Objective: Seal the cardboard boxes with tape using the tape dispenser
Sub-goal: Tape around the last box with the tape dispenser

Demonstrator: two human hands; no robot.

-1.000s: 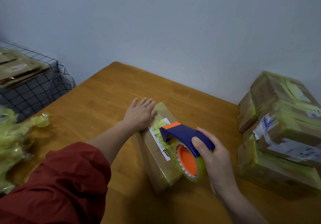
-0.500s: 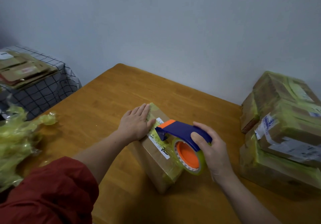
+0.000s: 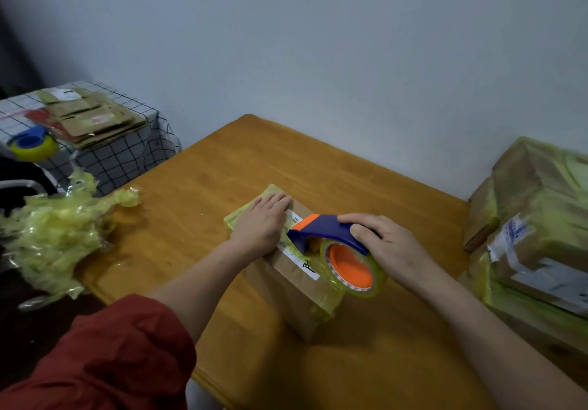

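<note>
Closest in, a red sleeve (image 3: 95,362) pushed up the left arm. Next, a brown cardboard box (image 3: 296,292) in the middle of the wooden table (image 3: 254,155), with yellow tape and a white label on top.

Left hand (image 3: 261,222) flat on the far end of the box, fingers straight, pressing down, holding nothing. Right hand (image 3: 388,247) curled tight round the blue handle of the tape dispenser (image 3: 324,230). Front of the dispenser down on the box top, just beside the left hand. Tape roll (image 3: 353,269) with an orange middle at the box's right edge.

Off to the left, a messy yellow heap (image 3: 54,238). Off to the right, a stack of taped boxes (image 3: 541,234). Farther back, a checked cloth (image 3: 127,161) with flat cardboard (image 3: 92,120) and a second roll (image 3: 31,145) on it.
</note>
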